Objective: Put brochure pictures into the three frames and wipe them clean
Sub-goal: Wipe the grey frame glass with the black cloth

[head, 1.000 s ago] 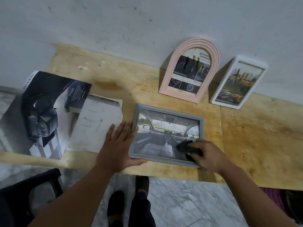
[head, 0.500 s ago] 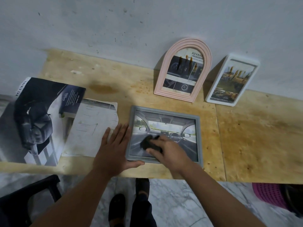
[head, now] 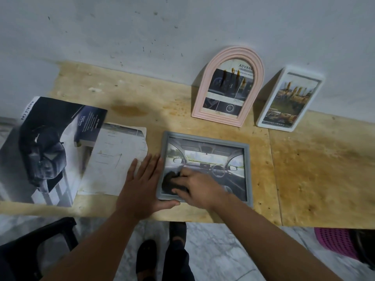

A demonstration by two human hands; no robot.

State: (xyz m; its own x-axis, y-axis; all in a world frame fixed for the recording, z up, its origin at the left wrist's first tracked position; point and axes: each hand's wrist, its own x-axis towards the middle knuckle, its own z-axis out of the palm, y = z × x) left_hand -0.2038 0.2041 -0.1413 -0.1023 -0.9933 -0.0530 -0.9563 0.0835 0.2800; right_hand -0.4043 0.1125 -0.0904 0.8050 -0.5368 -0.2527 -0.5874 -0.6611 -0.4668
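A grey rectangular frame [head: 248, 159] with a car-interior picture lies flat near the table's front edge. My right hand [head: 199, 188] presses a dark cloth [head: 170, 179] on the lower left part of its glass. My left hand [head: 142, 187] lies flat with fingers spread against the frame's left edge, thumb under its front corner. A pink arched frame [head: 207, 92] and a white rectangular frame [head: 272, 116], both holding brochure pictures, lean upright against the wall behind.
A large car brochure [head: 40, 151] and a torn white page [head: 113, 159] lie on the wooden table [head: 314, 169] to the left. A dark chair [head: 30, 244] stands below at left, a pink basket [head: 336, 240] at lower right. My feet show on the marble floor.
My right hand has swept the cloth from the frame's lower right across the glass to its lower left. My left hand has stayed on the frame's left edge.
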